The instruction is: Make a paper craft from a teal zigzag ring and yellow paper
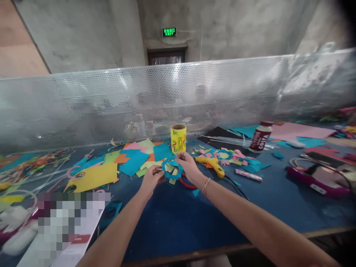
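Observation:
Between my two hands is a blue paper ring [170,174] with a ruffled, petal-like edge and an open middle. Its left side is pinched in the fingertips of my left hand [152,178]. My right hand [189,167], with a band on the wrist, has its thumb and fingers closed on the upper right edge. A red curved loop [189,184] lies just under my right hand, mostly hidden. Behind the ring stands a yellow printed roll [178,139]. To the right of my right hand lies a yellow glue gun [211,165] with a black cord.
Coloured paper sheets and scraps [135,161] cover the table to the left. Pink and blue paper flowers [226,155] and a brown-and-white bottle [260,137] are at the right. A perforated metal panel [155,100] borders the back. A purple device [318,181] lies far right.

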### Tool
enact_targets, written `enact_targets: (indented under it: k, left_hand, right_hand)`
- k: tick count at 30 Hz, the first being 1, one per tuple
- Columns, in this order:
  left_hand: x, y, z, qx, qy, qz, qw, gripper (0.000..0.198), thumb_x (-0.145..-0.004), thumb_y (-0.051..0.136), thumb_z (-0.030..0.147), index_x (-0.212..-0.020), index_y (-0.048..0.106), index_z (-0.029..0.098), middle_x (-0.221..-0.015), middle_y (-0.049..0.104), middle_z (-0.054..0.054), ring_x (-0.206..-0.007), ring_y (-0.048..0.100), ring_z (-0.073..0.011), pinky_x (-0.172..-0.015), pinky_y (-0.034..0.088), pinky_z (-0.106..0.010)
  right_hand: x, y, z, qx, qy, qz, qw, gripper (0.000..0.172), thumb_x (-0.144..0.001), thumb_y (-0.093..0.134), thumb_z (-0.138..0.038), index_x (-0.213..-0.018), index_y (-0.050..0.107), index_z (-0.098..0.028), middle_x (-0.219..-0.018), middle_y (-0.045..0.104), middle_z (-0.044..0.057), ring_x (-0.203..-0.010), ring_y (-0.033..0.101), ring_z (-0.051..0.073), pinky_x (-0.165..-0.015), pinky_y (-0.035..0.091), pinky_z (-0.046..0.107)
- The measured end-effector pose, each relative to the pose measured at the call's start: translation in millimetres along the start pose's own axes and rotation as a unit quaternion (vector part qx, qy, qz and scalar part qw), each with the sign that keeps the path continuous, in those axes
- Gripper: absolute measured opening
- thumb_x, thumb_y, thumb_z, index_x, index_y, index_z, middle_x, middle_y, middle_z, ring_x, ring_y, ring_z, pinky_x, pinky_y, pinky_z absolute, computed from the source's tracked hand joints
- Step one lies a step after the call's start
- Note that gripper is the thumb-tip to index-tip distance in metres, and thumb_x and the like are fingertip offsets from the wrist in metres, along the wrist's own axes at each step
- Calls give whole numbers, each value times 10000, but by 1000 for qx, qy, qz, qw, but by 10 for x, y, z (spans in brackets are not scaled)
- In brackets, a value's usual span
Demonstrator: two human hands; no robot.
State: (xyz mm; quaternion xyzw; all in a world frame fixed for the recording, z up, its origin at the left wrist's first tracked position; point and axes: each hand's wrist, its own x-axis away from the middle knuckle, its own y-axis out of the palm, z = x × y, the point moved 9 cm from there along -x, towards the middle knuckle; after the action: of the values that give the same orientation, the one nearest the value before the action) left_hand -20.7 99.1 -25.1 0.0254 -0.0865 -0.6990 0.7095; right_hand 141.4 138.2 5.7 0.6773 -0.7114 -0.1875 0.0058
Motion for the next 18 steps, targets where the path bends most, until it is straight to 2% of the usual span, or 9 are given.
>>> enact_targets:
  k: [3,6,9,13,18]
  left_hand:
    - [-1,13,-2,4,-9,7,1000,359,-552,724,287,-814,515,156,-712,556,2,-605,604,-141,-628,516,-313]
    - [-7,18,36,-43,27,21,999,360,-530,735,290,-768,502,153,-712,548,4,-571,579,-121,-598,510,-299]
    - [-5,45,78,-87,72,20,993,319,-558,711,320,-717,484,162,-626,527,24,-515,543,-105,-556,489,-271]
    - [-21,25,54,-98,68,27,993,288,-571,692,325,-667,459,186,-582,485,44,-485,538,-115,-509,475,-268]
    - [-7,-3,67,-117,64,33,991,278,-571,681,308,-620,434,190,-524,449,58,-469,546,-129,-498,478,-271]
  right_hand:
    - [9,-59,-54,-13,-52,33,998,208,-616,657,-246,-775,526,-214,-694,488,-39,-651,491,89,-605,435,223]
    - [68,-40,-17,-16,-48,26,998,242,-625,657,-288,-797,504,-213,-750,484,-27,-694,490,105,-600,453,233]
    - [142,-1,11,-24,-27,16,999,256,-629,652,-314,-782,475,-210,-792,474,-13,-723,487,120,-611,482,261]
    - [198,45,4,-27,-20,5,999,246,-649,639,-333,-778,461,-221,-751,437,-16,-681,464,124,-577,486,270]
    - [223,61,-43,5,-28,0,1000,244,-633,643,-335,-746,461,-218,-749,460,-10,-671,476,134,-545,471,264]
